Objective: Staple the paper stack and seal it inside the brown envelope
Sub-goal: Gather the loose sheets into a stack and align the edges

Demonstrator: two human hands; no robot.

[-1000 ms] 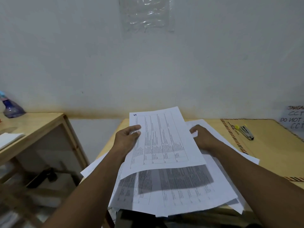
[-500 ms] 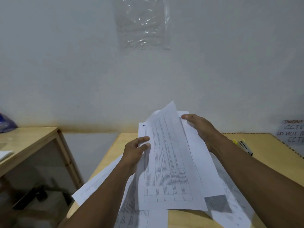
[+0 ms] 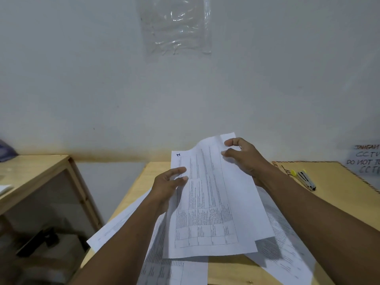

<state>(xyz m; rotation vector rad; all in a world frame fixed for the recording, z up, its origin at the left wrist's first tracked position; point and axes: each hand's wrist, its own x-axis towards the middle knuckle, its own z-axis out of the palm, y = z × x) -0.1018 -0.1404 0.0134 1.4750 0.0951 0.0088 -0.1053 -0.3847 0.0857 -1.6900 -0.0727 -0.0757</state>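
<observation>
— What has moved?
— Both hands have raised the printed sheets [image 3: 207, 200] higher above the wooden table [image 3: 339, 194].
— Fingers?
— Left hand [image 3: 166, 188] pinches their left edge; right hand [image 3: 244, 159] grips the top corner. A stapler [image 3: 306, 179] lies right.

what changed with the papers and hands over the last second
The held sheets went from lying nearly flat over the pile to tilted up on end. The right hand moved up from beside them to pinch their far top corner; the left hand kept its grip on the left edge. The loose pages and the stapler on the desk stayed put.
</observation>
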